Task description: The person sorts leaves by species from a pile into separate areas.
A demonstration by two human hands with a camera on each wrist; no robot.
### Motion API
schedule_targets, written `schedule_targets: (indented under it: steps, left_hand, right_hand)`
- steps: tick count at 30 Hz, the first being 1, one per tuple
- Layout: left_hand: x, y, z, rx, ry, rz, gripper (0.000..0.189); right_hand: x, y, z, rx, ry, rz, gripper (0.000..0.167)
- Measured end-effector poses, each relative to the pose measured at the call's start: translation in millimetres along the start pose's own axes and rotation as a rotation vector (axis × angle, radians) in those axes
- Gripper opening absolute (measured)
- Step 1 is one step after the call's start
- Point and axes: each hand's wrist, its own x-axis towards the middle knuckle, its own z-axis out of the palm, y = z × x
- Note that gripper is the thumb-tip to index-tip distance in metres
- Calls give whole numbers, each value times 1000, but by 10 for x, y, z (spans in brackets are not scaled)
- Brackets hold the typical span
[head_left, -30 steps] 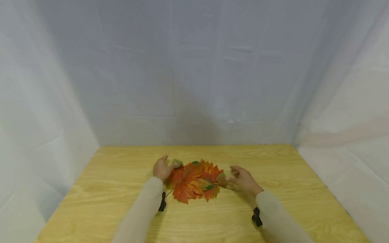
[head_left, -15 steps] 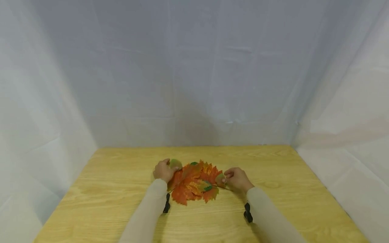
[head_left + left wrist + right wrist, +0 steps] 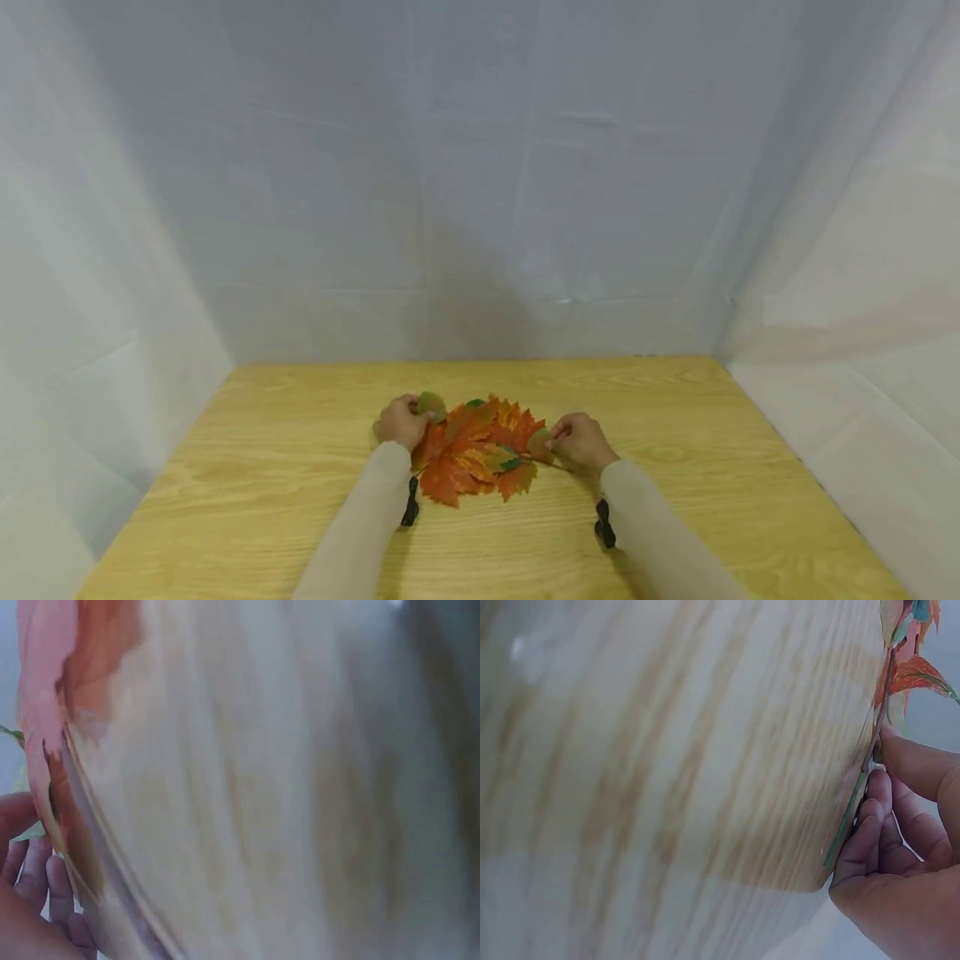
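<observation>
The left hand (image 3: 402, 422) pinches a green leaf (image 3: 431, 407) between thumb and fingers, and the right hand (image 3: 583, 442) pinches a small leaf (image 3: 540, 445) in the same way, one at each end of an artificial bunch of leaves (image 3: 459, 477) that lies flat between them. The bunch is mostly red and orange with green patches, and it rests around the middle of the worktop's width. The head view gives the whole spread from above, but the left hand covers part of its edge there. The wrist views look low along the wood — the left one shows a stem (image 3: 112, 855) running beneath the leaves, the right one a dark twig (image 3: 889, 690) by the thumb, a thin green strip (image 3: 844, 825) next to the fingers and an orange leaf (image 3: 922, 673) sticking out to the side. Much of the left hand falls outside its own wrist view. Pale sleeves (image 3: 352, 517) reach in from the near side, with a black device (image 3: 411, 502) at the left wrist and another black device (image 3: 604, 525) at the right. Around them spreads the yellowish, wood-grained worktop (image 3: 262, 500) — beyond it hangs a creased, greyish back sheet (image 3: 525, 167), with whiter side sheets (image 3: 862, 292) on both flanks.
</observation>
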Motion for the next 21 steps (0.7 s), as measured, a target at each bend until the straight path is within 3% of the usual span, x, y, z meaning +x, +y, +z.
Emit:
schedule_targets:
  steps: [6,13,21]
  left_hand:
    - [58,-15,-78,-136,17,-5,22]
    - [86,-4,-329,-289,36,29,21]
    - [94,-84,-685,-256,1,76,25]
  right_hand:
    - [-34,-38,-30,9,-2,-2,11]
    - [-27,-29,-52,6,5,-3,11]
    - [-32,-20,-25,24,-4,2,11]
